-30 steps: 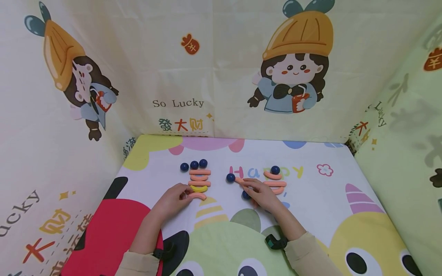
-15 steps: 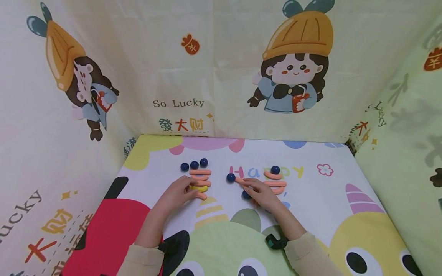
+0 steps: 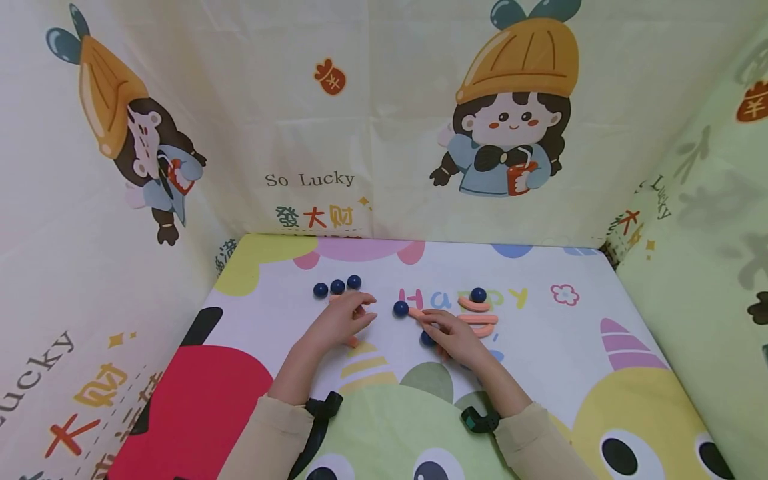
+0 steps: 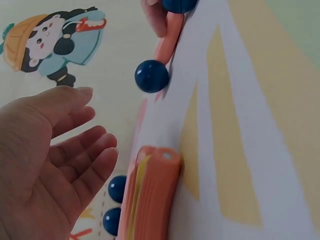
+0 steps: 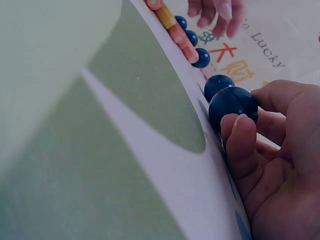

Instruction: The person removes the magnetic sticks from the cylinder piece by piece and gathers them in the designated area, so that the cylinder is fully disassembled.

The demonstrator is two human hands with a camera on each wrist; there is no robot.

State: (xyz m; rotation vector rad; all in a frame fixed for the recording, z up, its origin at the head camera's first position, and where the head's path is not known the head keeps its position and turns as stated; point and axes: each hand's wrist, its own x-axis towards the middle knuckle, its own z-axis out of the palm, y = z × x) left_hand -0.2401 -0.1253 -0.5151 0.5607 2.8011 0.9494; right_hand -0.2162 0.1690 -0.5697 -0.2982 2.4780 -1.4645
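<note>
My left hand [image 3: 339, 320] is over the left column of pink rods [image 4: 162, 195], hiding most of it in the head view. Its loosely curved fingers hold nothing in the left wrist view. A yellow curved rod [image 4: 140, 185] lies among the pink ones. Right of that column, my right hand [image 3: 456, 340] pinches at a pink rod [image 3: 415, 313] and a dark blue ball [image 5: 233, 108]. Another blue ball [image 3: 401, 309] sits at the rod's far end. Whether the held ball and rod are joined is hard to tell. More pink shows beneath the right hand.
Several pink rods [image 3: 477, 320] lie right of my right hand, with one blue ball [image 3: 478, 295] above them. Three blue balls [image 3: 338, 287] stand behind the left column. A patterned cloth wall [image 3: 396, 147] rises at the table's back edge.
My left hand has moved from the near end of the left column up and right over it, its fingers leaving the nearest pink rod. My right hand has stayed still.
</note>
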